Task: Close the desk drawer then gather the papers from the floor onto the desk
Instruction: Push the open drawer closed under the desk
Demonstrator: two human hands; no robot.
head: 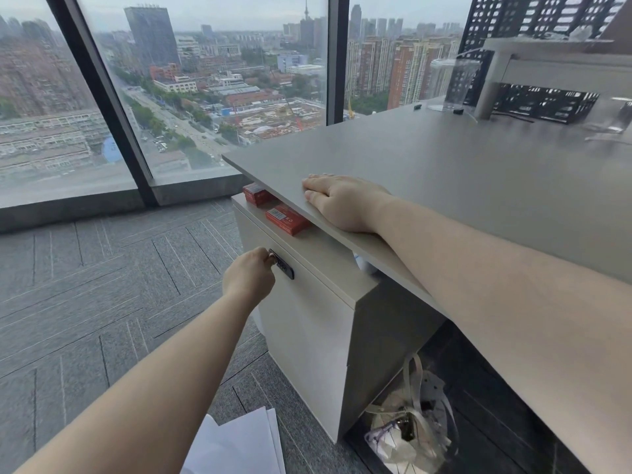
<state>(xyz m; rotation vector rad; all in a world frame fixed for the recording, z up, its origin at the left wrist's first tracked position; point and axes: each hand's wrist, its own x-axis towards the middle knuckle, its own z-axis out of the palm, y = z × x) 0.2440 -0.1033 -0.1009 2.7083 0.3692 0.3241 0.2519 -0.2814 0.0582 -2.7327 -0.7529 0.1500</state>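
A pale beige drawer front (pixel 307 323) stands out from under the grey desk (pixel 478 186), open a little at the top. My left hand (pixel 249 277) is closed around the dark handle (pixel 282 265) on that front. My right hand (pixel 342 200) lies flat, fingers together, on the desk's front edge and holds nothing. White papers (pixel 236 443) lie on the carpet at the bottom of the view, partly hidden by my left forearm.
Two red boxes (pixel 285 218) sit on the cabinet top under the desk edge. A bag (pixel 410 429) fills the open space beneath the desk. A clear container (pixel 451 83) and a black mesh organiser (pixel 543 102) stand at the desk's far end. Floor-to-ceiling windows are on the left.
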